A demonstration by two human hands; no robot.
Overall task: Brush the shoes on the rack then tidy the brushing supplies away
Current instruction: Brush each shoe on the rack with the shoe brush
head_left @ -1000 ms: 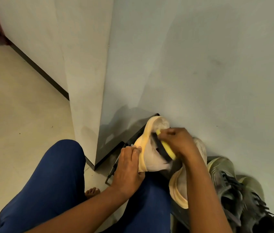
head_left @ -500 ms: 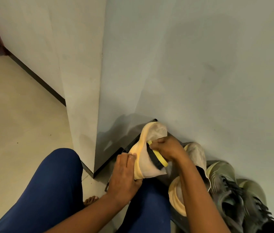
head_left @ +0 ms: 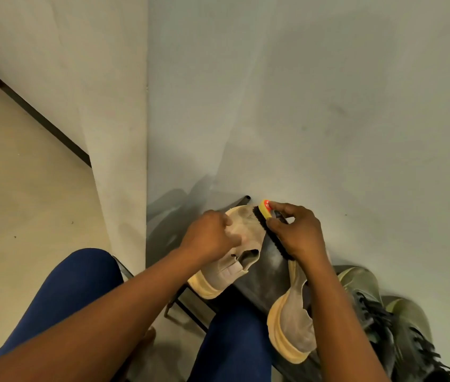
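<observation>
A dirty cream slip-on shoe point(head_left: 235, 260) with a yellowish sole lies on the dark shoe rack point(head_left: 265, 282) against the wall. My left hand point(head_left: 210, 238) grips its upper near the toe. My right hand point(head_left: 298, 232) holds a brush point(head_left: 266, 224) with a yellow back and black bristles, and the bristles lie along the shoe's right side. Its matching cream shoe point(head_left: 292, 326) lies to the right, partly under my right forearm.
Two grey-green laced sneakers point(head_left: 378, 315) stand on the rack at the right. A white wall rises right behind the rack, with a wall corner point(head_left: 146, 161) to the left. My blue-clad knees point(head_left: 75, 293) fill the lower left over beige floor.
The cream shoe was held up on end with the brush against its side; it now lies down on the rack, my left hand has shifted onto its upper, and the brush sits at its toe side.
</observation>
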